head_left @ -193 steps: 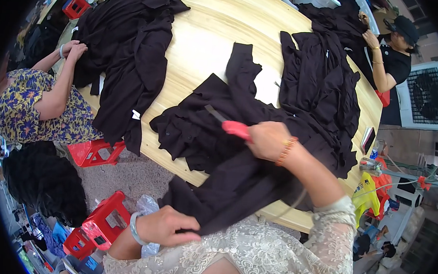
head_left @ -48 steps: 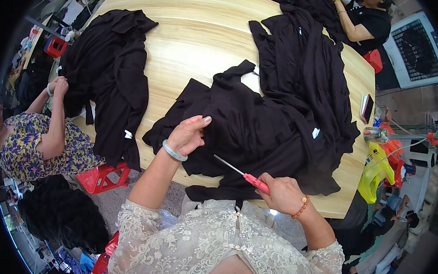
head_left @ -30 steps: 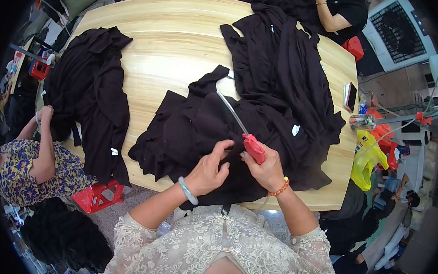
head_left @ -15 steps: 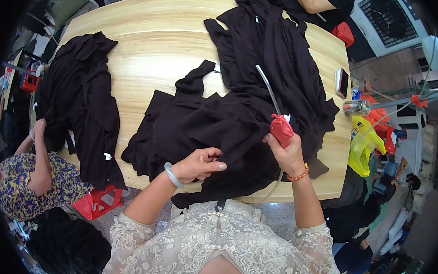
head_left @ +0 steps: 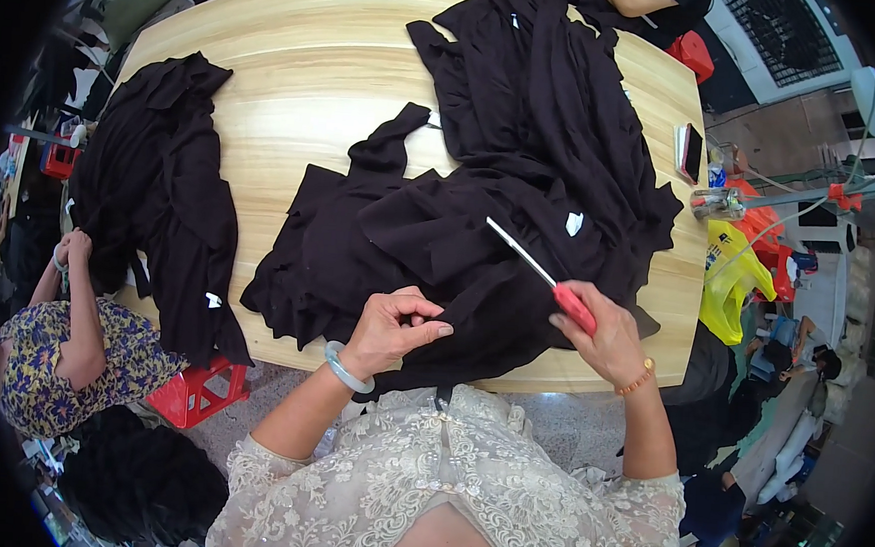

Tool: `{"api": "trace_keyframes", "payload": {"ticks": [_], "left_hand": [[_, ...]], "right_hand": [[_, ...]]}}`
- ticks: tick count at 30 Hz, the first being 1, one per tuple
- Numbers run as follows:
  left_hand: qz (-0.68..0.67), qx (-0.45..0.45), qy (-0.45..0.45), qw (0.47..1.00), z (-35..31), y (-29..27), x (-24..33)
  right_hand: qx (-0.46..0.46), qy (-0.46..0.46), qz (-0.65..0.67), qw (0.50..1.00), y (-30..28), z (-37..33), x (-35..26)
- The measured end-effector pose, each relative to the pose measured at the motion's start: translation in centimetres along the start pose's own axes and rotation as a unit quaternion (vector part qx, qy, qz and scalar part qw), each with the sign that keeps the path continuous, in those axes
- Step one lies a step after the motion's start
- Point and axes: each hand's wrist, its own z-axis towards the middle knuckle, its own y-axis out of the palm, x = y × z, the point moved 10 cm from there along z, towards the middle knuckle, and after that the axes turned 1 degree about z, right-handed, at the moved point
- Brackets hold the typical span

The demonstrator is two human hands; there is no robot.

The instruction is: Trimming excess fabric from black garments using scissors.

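Observation:
A black garment (head_left: 360, 229) lies spread and rumpled on the table in front of me. My left hand (head_left: 394, 329) is at its near side, thumb and fingers closed on a fold of the dark cloth; the pinched part is mostly hidden. In my right hand (head_left: 606, 334) is an air blow gun with a red handle (head_left: 575, 309) and a slim metal tube. Its tube slants up and left, with the tip over the garment. A small white tag (head_left: 574, 224) shows on the black cloth beyond the tube.
More black garments (head_left: 529, 89) are heaped at the table's far right, others (head_left: 167, 187) at the left. A person in a flowered top (head_left: 92, 353) handles the left pile. A phone (head_left: 689, 154), a clamp (head_left: 717, 203) and a yellow bag (head_left: 733, 282) are at the right edge.
My right hand has moved right and down with the blow gun, and its tube now tilts further left and lower. The white tag on the cloth has come into sight. My left hand has closed its fingers more.

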Motion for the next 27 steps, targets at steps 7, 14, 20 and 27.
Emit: {"api": "trace_keyframes", "payload": {"ticks": [7,14,20,27], "left_hand": [[0.065,0.07,0.035,0.995,0.1,-0.4,0.2],[0.124,0.088,0.059,0.987,0.0,-0.8,1.3],[0.096,0.08,0.074,0.989,-0.4,-0.7,1.4],[0.191,0.022,0.139,0.971,-0.1,4.7,4.3]], "right_hand": [[-0.168,-0.042,-0.083,0.981,1.9,-5.2,-1.9],[-0.157,-0.048,-0.104,0.981,2.0,-5.9,-2.5],[-0.125,-0.043,0.001,0.991,1.9,-4.9,-2.4],[-0.06,-0.128,0.24,0.96,5.8,0.0,-6.7]]}}
